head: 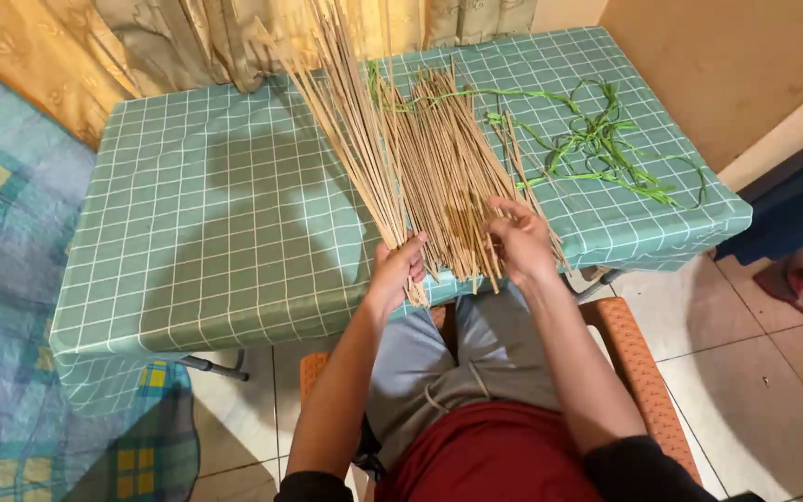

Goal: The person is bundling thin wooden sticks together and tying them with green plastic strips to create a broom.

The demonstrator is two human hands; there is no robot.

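The person sits on an orange chair (638,358), knees under the table's near edge. Both forearms extend forward, elbows bent, and the two hands are close together but not touching.

The left hand (394,270) is closed around the lower ends of a bundle of sticks (355,139), thumb on the near side, fingers wrapped. This bundle rises steeply away from the hand towards the curtain (188,37), and its upper ends are cut off by the top of the frame.

The right hand (520,244) rests palm down on a second pile of sticks (443,167) lying flat on the table. Its fingers are bent over the near ends; whether they pinch single sticks cannot be made out. The near ends of this pile overhang the table edge between the two hands.

The table (206,223) carries a green chequered cloth. Its legs are mostly hidden under the cloth.

Further back on the right, loose green strips (597,149) lie tangled on the cloth, just beside the flat pile, with one strip crossing over the sticks.
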